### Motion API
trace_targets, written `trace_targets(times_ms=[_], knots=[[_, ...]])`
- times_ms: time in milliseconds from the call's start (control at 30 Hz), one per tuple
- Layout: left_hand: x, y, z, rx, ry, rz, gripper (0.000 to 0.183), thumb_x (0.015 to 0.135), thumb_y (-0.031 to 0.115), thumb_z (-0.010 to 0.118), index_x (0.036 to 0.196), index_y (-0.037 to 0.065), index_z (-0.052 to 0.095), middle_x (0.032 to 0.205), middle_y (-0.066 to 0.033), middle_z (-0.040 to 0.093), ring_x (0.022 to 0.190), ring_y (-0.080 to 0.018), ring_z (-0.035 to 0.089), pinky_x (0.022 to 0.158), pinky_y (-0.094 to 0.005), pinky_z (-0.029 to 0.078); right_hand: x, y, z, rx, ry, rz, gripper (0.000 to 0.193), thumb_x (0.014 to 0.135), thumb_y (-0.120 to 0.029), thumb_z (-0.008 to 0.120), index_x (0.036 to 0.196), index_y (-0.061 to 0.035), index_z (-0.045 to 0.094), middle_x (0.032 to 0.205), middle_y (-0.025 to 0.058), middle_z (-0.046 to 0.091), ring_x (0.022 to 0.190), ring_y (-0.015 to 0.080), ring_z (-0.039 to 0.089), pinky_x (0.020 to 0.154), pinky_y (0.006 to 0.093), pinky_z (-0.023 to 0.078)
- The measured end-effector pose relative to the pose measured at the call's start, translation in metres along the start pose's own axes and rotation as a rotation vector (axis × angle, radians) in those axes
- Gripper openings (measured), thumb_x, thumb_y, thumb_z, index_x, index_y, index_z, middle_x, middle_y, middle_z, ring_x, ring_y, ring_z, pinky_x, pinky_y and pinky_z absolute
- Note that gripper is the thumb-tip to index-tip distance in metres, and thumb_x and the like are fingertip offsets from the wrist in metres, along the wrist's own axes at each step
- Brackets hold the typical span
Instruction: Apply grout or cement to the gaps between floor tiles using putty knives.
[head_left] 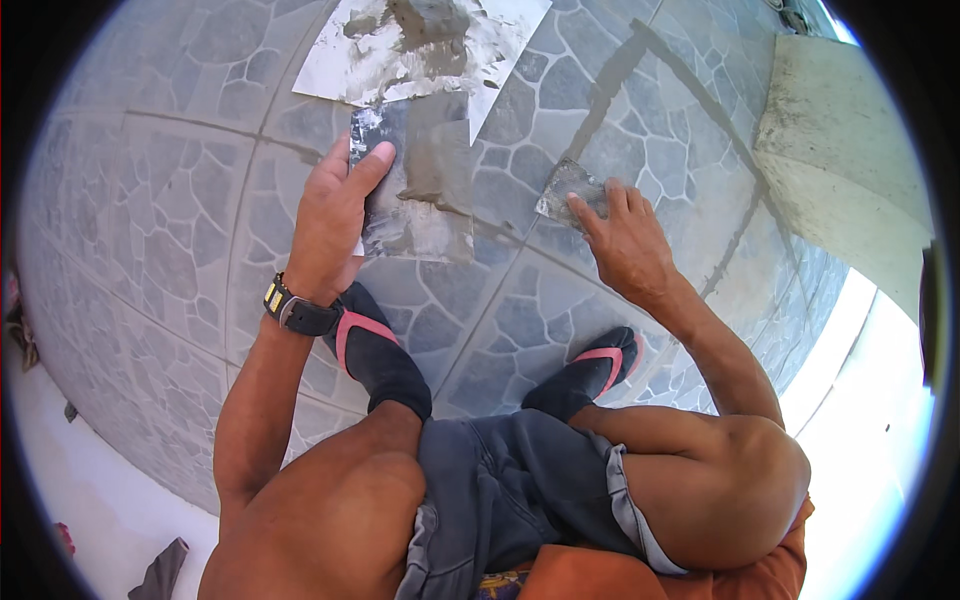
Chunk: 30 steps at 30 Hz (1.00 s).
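Separately, left hand gripping smeared plate, right hand holding scraper

Blue-grey floor tiles, pale-lined in crazy-paving pattern; white sheet smeared grey; wide scraper dark grey, streaked white; small scraper mottled grey; flip-flop straps pink; socks black.

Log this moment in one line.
left hand: holds board, grey paste on it | right hand: holds scraper, over tiles
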<state>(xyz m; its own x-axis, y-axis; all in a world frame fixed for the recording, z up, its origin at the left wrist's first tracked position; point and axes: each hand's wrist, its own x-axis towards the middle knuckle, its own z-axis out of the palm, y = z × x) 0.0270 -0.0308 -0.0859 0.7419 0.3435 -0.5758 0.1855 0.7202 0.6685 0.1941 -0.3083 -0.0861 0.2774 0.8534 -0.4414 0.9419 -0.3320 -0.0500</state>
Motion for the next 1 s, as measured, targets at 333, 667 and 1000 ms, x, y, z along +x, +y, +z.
trace_targets(times_ms=[333, 667, 1000], knots=[[0.001, 0.001, 0.0, -0.008, -0.017, 0.017, 0.032, 0.097, 0.014, 0.056, 0.125, -0.001, 0.052, 0.111, -0.0049, 0.063, 0.096, -0.0098, 0.062, 0.083, -0.0256, 0.051, -0.014, -0.025, 0.015, 0.036, 0.081, -0.043, 0.059, 0.076, 0.0, 0.06, 0.134, -0.0055, 0.049, 0.121, 0.0305, 0.046, 0.106, 0.0401, 0.049, 0.091, 0.0457, 0.041], [0.001, 0.002, 0.001, -0.001, -0.027, -0.004, 0.032, 0.097, 0.013, 0.055, 0.126, 0.0, 0.052, 0.112, -0.0047, 0.063, 0.095, -0.0094, 0.061, 0.083, -0.0258, 0.051, -0.027, -0.037, 0.02, 0.053, 0.105, -0.064, 0.054, 0.077, -0.002, 0.058, 0.131, -0.0063, 0.052, 0.119, 0.0295, 0.047, 0.103, 0.0386, 0.049, 0.088, 0.0434, 0.041], [-0.001, 0.003, -0.001, 0.022, 0.0, 0.016, 0.033, 0.097, 0.013, 0.055, 0.127, 0.0, 0.051, 0.111, -0.0055, 0.063, 0.096, -0.0105, 0.062, 0.084, -0.0266, 0.051, 0.013, 0.044, -0.036, 0.085, 0.336, 0.167, 0.028, 0.083, -0.011, 0.058, 0.109, -0.0017, 0.06, 0.087, 0.0219, 0.059, 0.081, 0.0367, 0.056, 0.073, 0.0449, 0.048]])
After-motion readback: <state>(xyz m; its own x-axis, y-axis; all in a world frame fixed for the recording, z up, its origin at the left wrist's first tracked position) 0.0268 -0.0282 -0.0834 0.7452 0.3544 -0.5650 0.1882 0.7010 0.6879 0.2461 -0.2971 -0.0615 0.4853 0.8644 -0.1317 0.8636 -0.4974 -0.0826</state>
